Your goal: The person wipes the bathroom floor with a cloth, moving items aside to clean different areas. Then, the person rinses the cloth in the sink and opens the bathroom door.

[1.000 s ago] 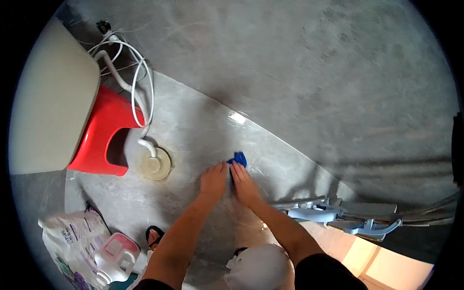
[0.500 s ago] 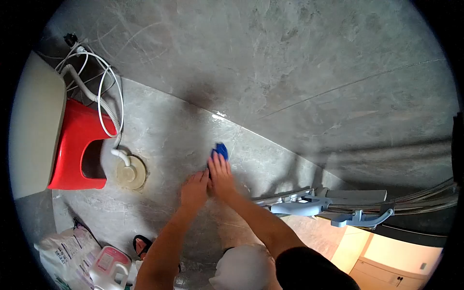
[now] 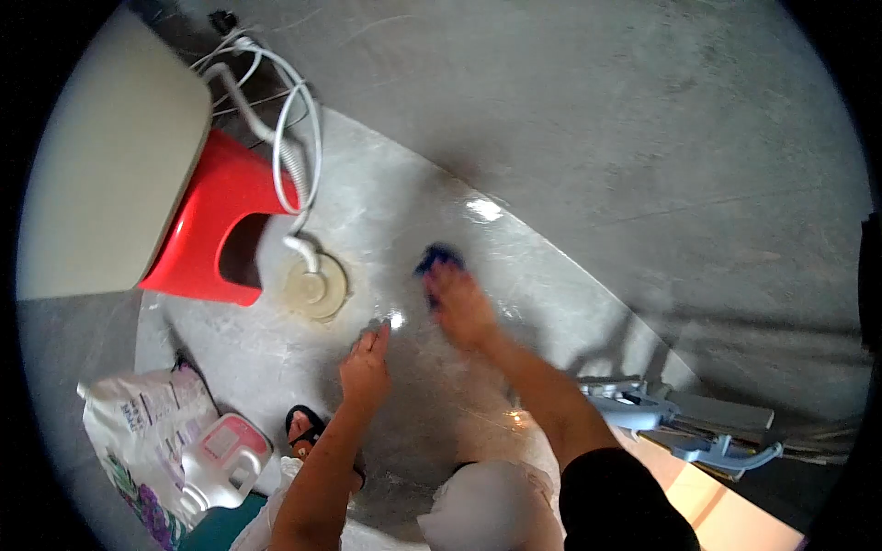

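My right hand (image 3: 462,308) presses a dark blue cloth (image 3: 439,257) against the grey tiled floor (image 3: 404,432), its fingers over the cloth and slightly blurred. To the left and a little nearer to me, my left hand (image 3: 365,369) is low over the floor, fingers forward and slightly apart, with nothing visible in it. It is separate from the cloth. A bright wet-looking glint shows on the floor just beyond its fingertips.
Left of my hands, a white hose enters a round drain cover (image 3: 315,286) beside a red stool (image 3: 216,220). A white jug (image 3: 220,464) and a printed bag (image 3: 138,413) are at lower left. A light blue folding frame (image 3: 634,409) lies at right; a grey wall (image 3: 643,138) rises beyond.
My hands have moved apart. My right hand has slid forward with the blue cloth, while my left hand has drawn back and to the left, off the cloth. The camera view has also shifted.
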A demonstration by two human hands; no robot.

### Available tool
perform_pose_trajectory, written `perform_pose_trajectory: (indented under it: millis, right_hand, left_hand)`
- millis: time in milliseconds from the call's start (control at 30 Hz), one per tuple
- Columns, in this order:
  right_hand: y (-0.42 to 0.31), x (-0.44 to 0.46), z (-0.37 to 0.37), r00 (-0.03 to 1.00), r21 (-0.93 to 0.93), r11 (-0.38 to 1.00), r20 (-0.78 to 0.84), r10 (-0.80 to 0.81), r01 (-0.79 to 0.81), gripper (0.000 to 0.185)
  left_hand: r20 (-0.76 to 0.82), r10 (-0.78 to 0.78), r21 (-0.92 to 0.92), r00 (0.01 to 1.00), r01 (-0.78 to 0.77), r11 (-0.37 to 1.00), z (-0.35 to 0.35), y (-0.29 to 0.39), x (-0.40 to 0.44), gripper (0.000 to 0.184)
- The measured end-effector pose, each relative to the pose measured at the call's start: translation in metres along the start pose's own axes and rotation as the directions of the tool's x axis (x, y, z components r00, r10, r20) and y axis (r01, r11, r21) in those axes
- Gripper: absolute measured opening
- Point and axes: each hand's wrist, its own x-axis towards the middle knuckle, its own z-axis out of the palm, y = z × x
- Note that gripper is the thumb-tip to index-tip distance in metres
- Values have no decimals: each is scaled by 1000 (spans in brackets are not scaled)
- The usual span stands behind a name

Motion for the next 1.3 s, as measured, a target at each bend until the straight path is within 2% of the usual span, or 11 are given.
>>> perform_pose_trajectory:
  millis: [100,233,367,633,833,933,967,1033,1133,1233,1300]
  right_hand:
    - [21,70,-12,953,-2,986,-254,162,-168,63]
    - [-49,47,11,996,-1,998,55,-70,70,67]
    - [-45,-7,37,774,115,820,278,-568,561,71]
    - [-106,57,26,997,145,989,-60,37,-28,69]
    - [-98,-12,65,663,297,664,119,-739,686,69]
    - [-54,40,-10,897,-42,924,259,-357,380,60]
    - [-17,51,11,982,-135,973,16,-187,187,56]
    - [14,36,6,910,16,977,-361,202,-211,60]
    - [-22,-20,53,945,-49,965,-222,240,-257,66]
    - [-128,-74,0,820,158,983,547,-167,94,63]
    - [-95,-85,34,848,295,856,202,-490,425,62]
  left_hand:
    - [-148,33,34,989,-28,999,9,-26,-17,60]
    - [-166,-52,-39,985,46,998,18,-41,-31,61]
    - [-232,-68,-71,970,52,996,20,-46,-41,60]
    - [-232,-207,-172,950,170,970,18,-62,-65,59]
    - [-186,-281,-248,942,232,941,9,-52,-79,57]
    - [-188,-263,-214,946,222,951,7,-59,-91,55]
    - [-184,-276,-198,943,240,950,13,-65,-97,55]
    - [-214,-252,-159,944,221,962,14,-68,-105,55]
    - [-225,-292,-199,929,250,948,11,-60,-110,54]
    - [-206,-253,-200,945,213,956,1,-41,-113,54]
    - [-189,-227,-190,955,191,963,1,-28,-111,55]
